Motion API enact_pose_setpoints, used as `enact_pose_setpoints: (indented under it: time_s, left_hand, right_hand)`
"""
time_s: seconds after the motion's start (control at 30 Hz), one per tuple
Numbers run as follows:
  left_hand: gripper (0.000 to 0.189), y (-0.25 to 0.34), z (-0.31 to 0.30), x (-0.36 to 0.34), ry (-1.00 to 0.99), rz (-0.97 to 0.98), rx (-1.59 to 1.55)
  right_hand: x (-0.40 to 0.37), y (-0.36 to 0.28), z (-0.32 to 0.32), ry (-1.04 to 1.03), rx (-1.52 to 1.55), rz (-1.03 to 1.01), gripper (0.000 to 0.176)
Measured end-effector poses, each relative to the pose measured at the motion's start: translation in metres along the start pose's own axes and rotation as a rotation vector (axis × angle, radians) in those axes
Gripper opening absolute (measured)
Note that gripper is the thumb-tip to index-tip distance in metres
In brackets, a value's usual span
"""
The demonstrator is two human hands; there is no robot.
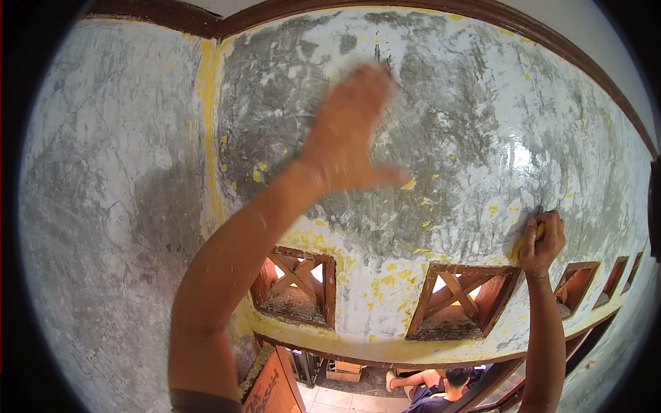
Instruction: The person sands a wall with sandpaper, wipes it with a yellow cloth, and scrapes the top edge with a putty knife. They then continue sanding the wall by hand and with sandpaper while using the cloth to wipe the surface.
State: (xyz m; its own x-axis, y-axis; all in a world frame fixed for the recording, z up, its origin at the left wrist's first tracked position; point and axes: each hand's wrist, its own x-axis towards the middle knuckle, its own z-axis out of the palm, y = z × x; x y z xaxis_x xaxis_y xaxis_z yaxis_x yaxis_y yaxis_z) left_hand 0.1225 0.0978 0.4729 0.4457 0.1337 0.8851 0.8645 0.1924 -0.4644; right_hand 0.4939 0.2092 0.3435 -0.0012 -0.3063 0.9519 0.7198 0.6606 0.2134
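Left forearm: nearest to me, it rises from the lower left and slants up and right to the wrist.
Left hand [351, 131]: spread open, fingers together and thumb out to the right, palm towards the wall [468, 138]. It is blurred, so I cannot tell whether the palm touches the plaster.
Right hand [542, 242]: lower and far to the right, closed in a fist around a yellow pad [518, 249], knuckles up, arm coming straight up from below.
Yellow pad: only its edges show past my fingers. It may be a sponge or a sanding block, and it is pressed against the wall just above the vents.
Key relation: the pad lies down and right of my open left hand, well apart from it, and only the right hand is on it.
Wall: hard and chalky, a mottled grey and white with swirled rub marks and scattered flecks of yellow paint. A yellow strip [206, 103] runs down the inner corner.
Vents: a square opening [296, 286] and another [458, 303], both with reddish wooden frames, crossed slats and gritty sills, and more further right.
Moulding [413, 8]: dark brown, curving along the top.
Far below: a person [451, 382] sitting over pale floor tiles [337, 399].
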Motion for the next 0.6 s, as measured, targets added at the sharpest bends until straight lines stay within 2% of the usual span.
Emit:
enact_pose_setpoints:
  time_s: [0.03,0.1,0.17,0.2,0.3,0.33,0.37,0.43,0.5,0.57,0.6]
  left_hand:
    - [0.116,0.012,-0.008,-0.010,-0.107,0.332,-0.212]
    - [0.115,-0.004,-0.003,-0.011,-0.170,0.402,-0.239]
    - [0.117,-0.049,-0.004,0.020,0.017,0.065,-0.144]
    - [0.124,-0.071,0.014,0.031,0.064,-0.190,0.117]
    - [0.123,-0.046,0.018,0.026,0.173,-0.234,0.152]
    - [0.119,-0.025,0.001,0.016,0.115,0.012,-0.089]
    - [0.119,-0.012,-0.002,0.002,0.117,0.015,-0.085]
    - [0.118,0.002,-0.002,-0.012,-0.134,0.517,-0.193]
    - [0.115,-0.038,0.008,0.015,-0.106,0.546,-0.175]
    - [0.109,-0.076,0.022,0.035,0.188,-0.317,0.115]
    - [0.109,-0.073,0.028,0.035,0.189,-0.315,0.114]
  right_hand:
    - [0.001,0.000,0.000,-0.003,0.001,-0.002,0.006]
    - [0.000,-0.001,-0.002,-0.006,-0.006,-0.003,0.006]
    - [0.001,-0.002,-0.001,-0.011,-0.006,0.009,0.006]
    - [-0.001,-0.002,-0.001,-0.014,-0.003,0.012,0.006]
    - [0.001,-0.001,0.000,-0.001,0.002,0.008,0.006]
    - [0.000,-0.002,-0.001,-0.007,0.006,0.018,0.006]
    - [0.001,-0.002,-0.001,-0.011,0.008,0.027,0.006]
    - [0.000,-0.001,-0.001,-0.004,-0.009,0.030,0.006]
    - [0.000,-0.001,-0.001,-0.018,-0.016,0.021,0.006]
    - [0.000,-0.002,0.000,-0.004,-0.004,0.024,0.006]
    - [0.000,-0.002,0.000,-0.002,-0.005,0.025,0.006]
